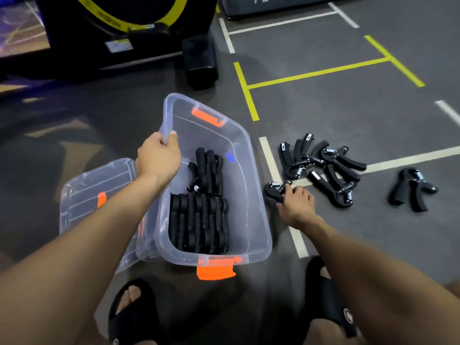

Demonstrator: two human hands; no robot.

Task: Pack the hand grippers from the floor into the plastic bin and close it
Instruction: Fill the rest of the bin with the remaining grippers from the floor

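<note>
The left hand (159,155) gripped the plastic bin (258,235) by its rim. The right hand (296,205) curled round a hand gripper (273,191) on the floor (323,100).

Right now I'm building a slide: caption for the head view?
Left hand holds the bin rim; right hand grasps a hand gripper on the floor.

One clear plastic bin with orange latches (251,195), one clear plastic lid (99,195), two black slide sandals (132,312), and roughly six black spring hand grippers loose on the floor (328,170).
</note>
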